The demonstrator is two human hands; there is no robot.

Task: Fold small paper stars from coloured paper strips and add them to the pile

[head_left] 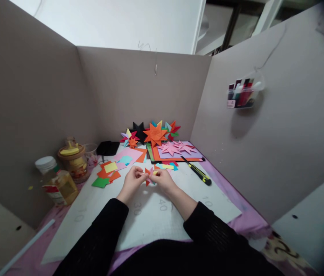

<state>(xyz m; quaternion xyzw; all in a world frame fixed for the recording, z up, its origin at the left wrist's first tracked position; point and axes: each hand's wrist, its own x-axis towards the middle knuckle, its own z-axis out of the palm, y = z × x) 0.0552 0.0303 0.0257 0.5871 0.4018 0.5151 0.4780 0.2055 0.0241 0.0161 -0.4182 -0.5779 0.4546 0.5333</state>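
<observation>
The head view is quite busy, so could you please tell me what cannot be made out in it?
Multicoloured folded paper, head view: partly covered by the left hand and right hand, so its full shape is hidden.
Bottle label, head view: print too small and blurred to read.
Hanging container, head view: contents too blurred to identify.
White stick, head view: near end cut off by the bottom edge.

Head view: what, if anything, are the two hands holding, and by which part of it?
A small paper star: the left hand holds its left side, the right hand its right side.
</observation>
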